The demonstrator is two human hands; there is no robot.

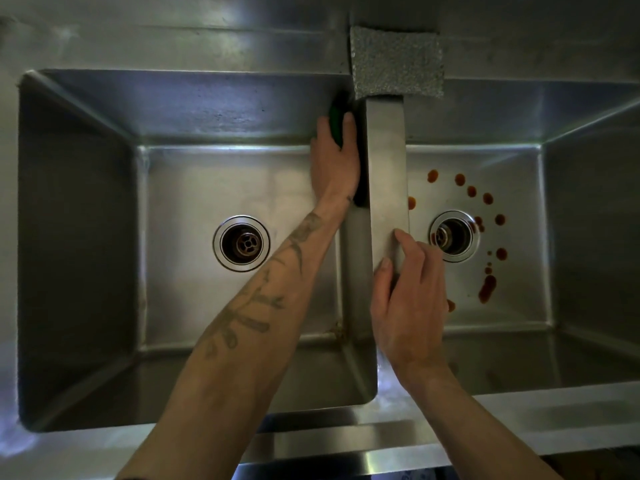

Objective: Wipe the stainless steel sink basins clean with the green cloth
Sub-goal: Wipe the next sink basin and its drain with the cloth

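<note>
A double stainless steel sink fills the view. In the left basin point(187, 188), my left hand point(334, 157) grips the green cloth point(337, 121) and presses it against the basin's right wall, near the far corner. Most of the cloth is hidden under my fingers. My right hand point(408, 299) rests on the divider point(386, 174) between the basins, fingers curled over its edge. The right basin point(512, 306) has several red-brown sauce spots point(486, 287) ringing its drain point(453, 235).
A grey scouring sponge point(396, 62) lies on the back ledge above the divider. The left basin's drain point(241, 243) sits at the middle of its floor. The sink's front rim point(346, 441) runs along the bottom of the view.
</note>
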